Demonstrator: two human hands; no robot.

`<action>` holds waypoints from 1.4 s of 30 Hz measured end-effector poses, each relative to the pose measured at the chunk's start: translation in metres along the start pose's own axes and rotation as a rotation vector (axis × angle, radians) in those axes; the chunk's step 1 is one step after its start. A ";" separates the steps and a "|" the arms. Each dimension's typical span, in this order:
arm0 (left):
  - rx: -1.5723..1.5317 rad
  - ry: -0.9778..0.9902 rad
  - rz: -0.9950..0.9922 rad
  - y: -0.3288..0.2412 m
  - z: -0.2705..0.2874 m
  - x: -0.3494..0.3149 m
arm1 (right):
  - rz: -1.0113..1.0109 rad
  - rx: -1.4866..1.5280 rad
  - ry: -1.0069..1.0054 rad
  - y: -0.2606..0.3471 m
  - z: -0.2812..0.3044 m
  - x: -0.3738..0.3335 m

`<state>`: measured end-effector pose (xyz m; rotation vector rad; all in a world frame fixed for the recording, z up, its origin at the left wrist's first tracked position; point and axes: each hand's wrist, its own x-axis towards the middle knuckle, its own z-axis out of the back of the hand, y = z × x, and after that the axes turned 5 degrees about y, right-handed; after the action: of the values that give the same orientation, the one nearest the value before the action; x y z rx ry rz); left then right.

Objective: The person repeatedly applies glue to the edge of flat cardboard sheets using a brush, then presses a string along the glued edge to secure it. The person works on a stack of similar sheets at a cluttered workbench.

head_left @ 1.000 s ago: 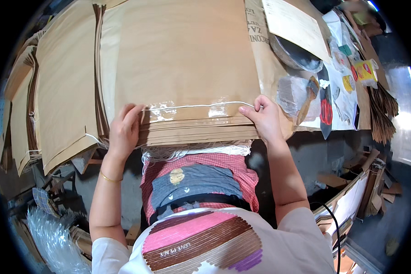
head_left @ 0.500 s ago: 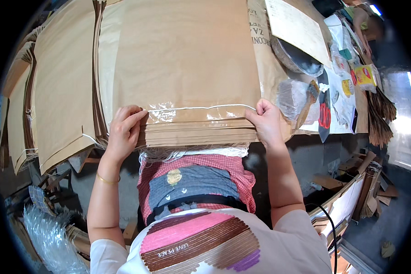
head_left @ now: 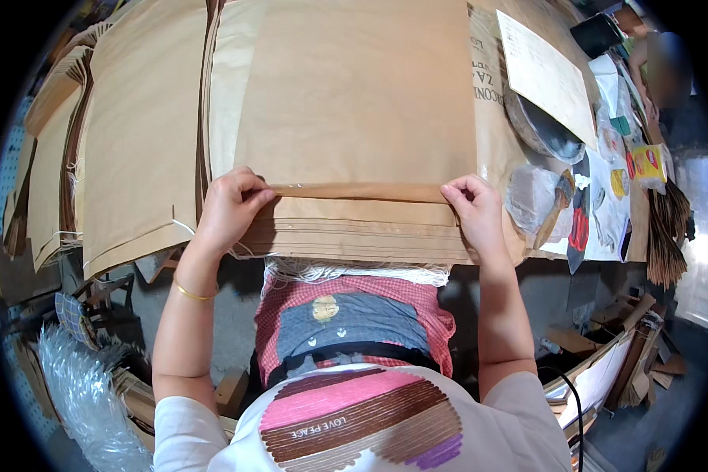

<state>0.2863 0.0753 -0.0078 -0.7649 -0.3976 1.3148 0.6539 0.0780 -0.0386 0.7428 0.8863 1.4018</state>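
"Where is the folded paper edge (head_left: 370,192) held?"
"Across the near end of the paper stack (head_left: 362,225), its left end pinched between thumb and fingers by the left hand (head_left: 232,206)."
"And the right end?"
"It is likewise clamped by the right hand (head_left: 481,214)."

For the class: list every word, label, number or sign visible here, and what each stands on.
I won't copy wording; here is where it stands:
White T-shirt: small light lettering on a brown stripe, legible.
Printed brown paper: large dark capitals, only partly visible.
White board: faint marks, too small to read.
Red-and-yellow packet: label, too small to read.
Brown paper sheet: none seen.
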 end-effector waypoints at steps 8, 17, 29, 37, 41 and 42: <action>0.564 -0.313 0.012 -0.024 -0.036 0.001 | 0.269 -0.925 -0.269 0.009 -0.032 -0.007; 0.732 0.064 0.087 -0.026 -0.040 -0.019 | 0.133 -0.951 0.065 0.026 -0.053 -0.036; 0.181 -0.375 0.021 0.015 -0.024 -0.016 | 0.145 -0.155 -0.357 0.004 0.001 -0.026; -0.050 -0.438 0.040 -0.006 -0.007 -0.063 | -0.109 -0.003 -0.065 -0.006 0.027 -0.043; 0.088 -0.769 0.013 0.005 0.031 -0.104 | 0.024 0.056 -0.004 0.035 -0.045 -0.036; 0.047 -0.877 0.104 0.022 0.038 -0.118 | 0.037 0.108 0.060 0.048 -0.065 -0.029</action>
<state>0.2176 -0.0259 0.0213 -0.1257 -1.0238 1.7121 0.5750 0.0475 -0.0266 0.8054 1.0058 1.4237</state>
